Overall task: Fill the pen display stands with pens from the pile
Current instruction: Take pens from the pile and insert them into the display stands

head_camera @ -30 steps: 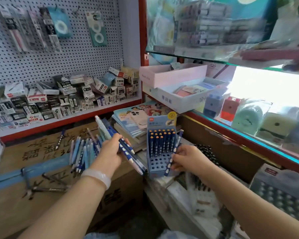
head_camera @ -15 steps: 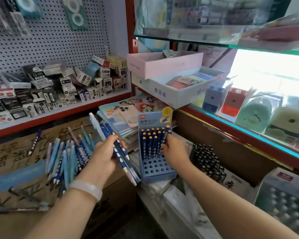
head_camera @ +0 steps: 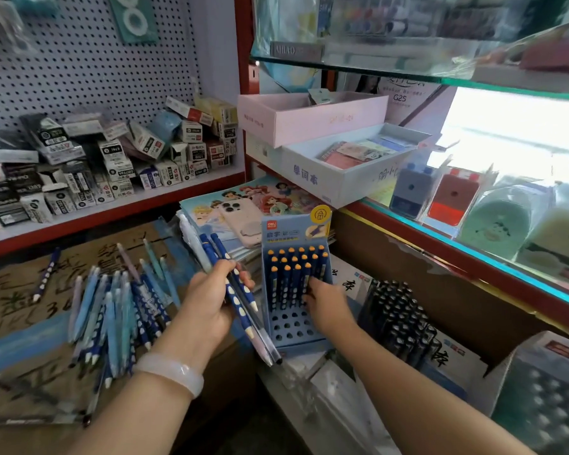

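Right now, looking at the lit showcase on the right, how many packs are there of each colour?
Blue pack: 1
Red pack: 1
Green pack: 1
Cream pack: 1
Total: 4 in view

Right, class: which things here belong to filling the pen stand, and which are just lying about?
Job:
blue display stand
pens in the left hand
pen pile
right hand at the stand

Lying about:
phone
notebooks
black pen box
pink box
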